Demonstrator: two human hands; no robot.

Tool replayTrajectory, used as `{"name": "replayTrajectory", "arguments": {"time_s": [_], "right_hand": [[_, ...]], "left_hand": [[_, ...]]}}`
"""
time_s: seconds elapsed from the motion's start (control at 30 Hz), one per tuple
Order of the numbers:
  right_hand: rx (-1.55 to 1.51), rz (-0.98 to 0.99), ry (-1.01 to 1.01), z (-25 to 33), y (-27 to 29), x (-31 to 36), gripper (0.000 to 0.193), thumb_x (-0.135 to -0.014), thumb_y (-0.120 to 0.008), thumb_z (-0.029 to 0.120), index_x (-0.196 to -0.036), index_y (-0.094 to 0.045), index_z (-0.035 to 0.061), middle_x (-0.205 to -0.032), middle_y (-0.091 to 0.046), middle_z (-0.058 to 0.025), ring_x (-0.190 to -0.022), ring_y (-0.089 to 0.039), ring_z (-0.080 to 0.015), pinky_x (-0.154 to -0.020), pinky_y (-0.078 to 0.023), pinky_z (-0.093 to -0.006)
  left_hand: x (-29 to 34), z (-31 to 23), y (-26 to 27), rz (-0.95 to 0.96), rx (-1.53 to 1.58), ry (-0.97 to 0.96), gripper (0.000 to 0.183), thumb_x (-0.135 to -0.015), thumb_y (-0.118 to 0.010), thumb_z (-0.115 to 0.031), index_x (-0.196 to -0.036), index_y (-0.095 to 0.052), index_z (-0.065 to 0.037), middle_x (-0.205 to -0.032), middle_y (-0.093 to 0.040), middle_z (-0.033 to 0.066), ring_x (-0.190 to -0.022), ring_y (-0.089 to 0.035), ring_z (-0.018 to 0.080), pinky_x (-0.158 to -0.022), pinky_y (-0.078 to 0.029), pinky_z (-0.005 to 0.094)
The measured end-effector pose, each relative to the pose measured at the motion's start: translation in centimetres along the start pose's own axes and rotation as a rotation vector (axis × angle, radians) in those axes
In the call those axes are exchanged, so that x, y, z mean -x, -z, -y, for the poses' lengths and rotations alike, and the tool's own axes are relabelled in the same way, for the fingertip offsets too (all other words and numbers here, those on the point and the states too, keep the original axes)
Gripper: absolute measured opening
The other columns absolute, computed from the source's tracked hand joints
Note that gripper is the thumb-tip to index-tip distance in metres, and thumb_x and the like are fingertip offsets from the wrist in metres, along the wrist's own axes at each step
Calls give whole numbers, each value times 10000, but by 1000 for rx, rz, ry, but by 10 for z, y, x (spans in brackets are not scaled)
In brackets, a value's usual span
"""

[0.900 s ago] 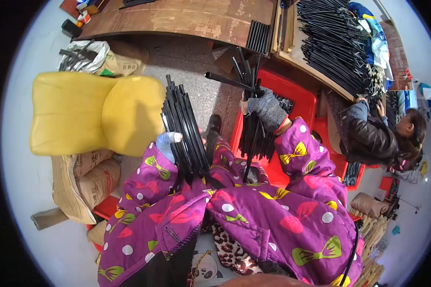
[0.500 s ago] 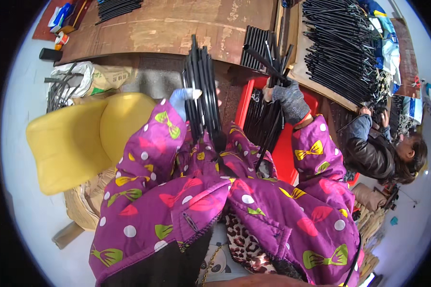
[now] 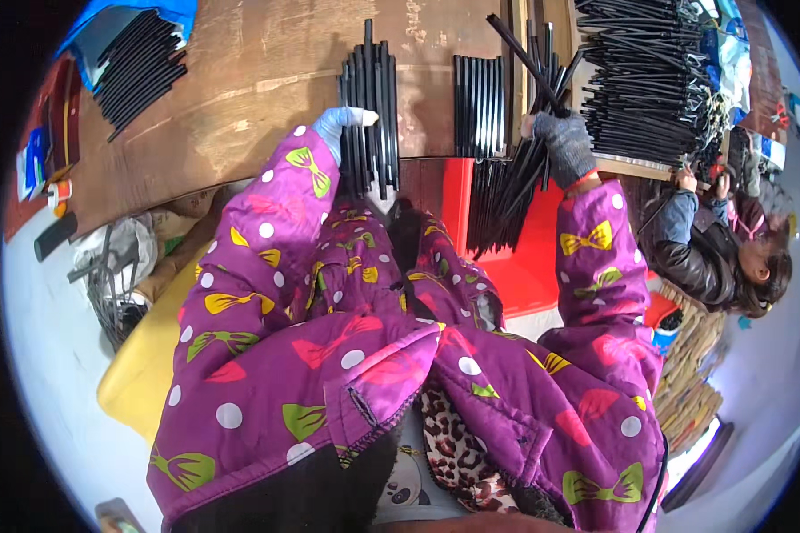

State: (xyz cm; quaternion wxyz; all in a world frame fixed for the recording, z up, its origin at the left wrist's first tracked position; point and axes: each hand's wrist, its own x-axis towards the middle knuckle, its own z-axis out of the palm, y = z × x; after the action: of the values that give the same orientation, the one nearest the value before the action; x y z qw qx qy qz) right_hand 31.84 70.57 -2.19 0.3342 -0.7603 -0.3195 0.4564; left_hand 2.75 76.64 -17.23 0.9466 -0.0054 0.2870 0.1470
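My left hand [image 3: 340,129], in a light blue glove with pale fingertips, is closed round a bundle of thin black rods [image 3: 370,84]. That bundle stands lengthwise over the table's near edge, its lower ends uneven above my lap. A second, looser bunch of black rods [image 3: 516,200] is in my right hand [image 3: 564,147], which wears a dark grey glove. Its rods splay and cross above the hand, and the lower ends hang over the red bin. Between my hands, a flat row of black rods [image 3: 480,107] lies side by side on the table.
The brown wooden table [image 3: 267,89] spans the front. More black rods [image 3: 138,71] lie at the far left, and a large stack [image 3: 644,80] at the right. A red bin [image 3: 524,280] stands below my right arm. A yellow chair [image 3: 142,373] is at left; a co-worker [image 3: 711,253] sits at right.
Both hands have moved forward with their rods. The left bundle now reaches over the table, and more of the tabletop shows as the view shifts.
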Motion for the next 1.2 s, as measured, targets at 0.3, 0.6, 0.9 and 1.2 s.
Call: {"name": "replayTrajectory", "arguments": {"time_s": [0.3, 0.6, 0.9, 1.2], "right_hand": [[191, -22, -70, -29, -17, -140, 196, -598, -650, 184, -711, -604, 30, -603, -562, -32, -510, -515, -131, -494, -418, -260], [987, 198, 271, -34, -11, -216, 190, -618, -620, 219, -722, -654, 63, -748, -624, -82, -692, -567, -183, -683, -432, -299], [1145, 274, 290, -23, -15, -217, 203, -656, -590, 297, -793, -661, 166, -804, -626, -151, -764, -593, -305, -715, -452, -342], [743, -193, -108, -20, -26, -215, 425, -564, -678, 352, -821, -643, 15, -801, -628, -173, -786, -606, -292, -723, -464, -349]], "left_hand": [[-41, -83, 27, -212, -116, -40, 252, -596, -645, -142, -804, -622, -1, -755, -633, 145, -650, -625, 272, -613, -532, 430], [-73, -91, -2, -313, -291, -152, 276, -616, -652, -75, -882, -605, -18, -744, -623, 96, -609, -616, 213, -561, -534, 371], [-107, -76, -10, -880, -1163, -452, 541, -540, -809, -251, -962, -579, -4, -873, -643, 99, -790, -610, 199, -754, -458, 308], [-90, -79, -15, -871, -1349, -388, 502, -661, -708, -278, -1059, -561, -10, -930, -634, 118, -838, -609, 213, -774, -455, 300]]}}
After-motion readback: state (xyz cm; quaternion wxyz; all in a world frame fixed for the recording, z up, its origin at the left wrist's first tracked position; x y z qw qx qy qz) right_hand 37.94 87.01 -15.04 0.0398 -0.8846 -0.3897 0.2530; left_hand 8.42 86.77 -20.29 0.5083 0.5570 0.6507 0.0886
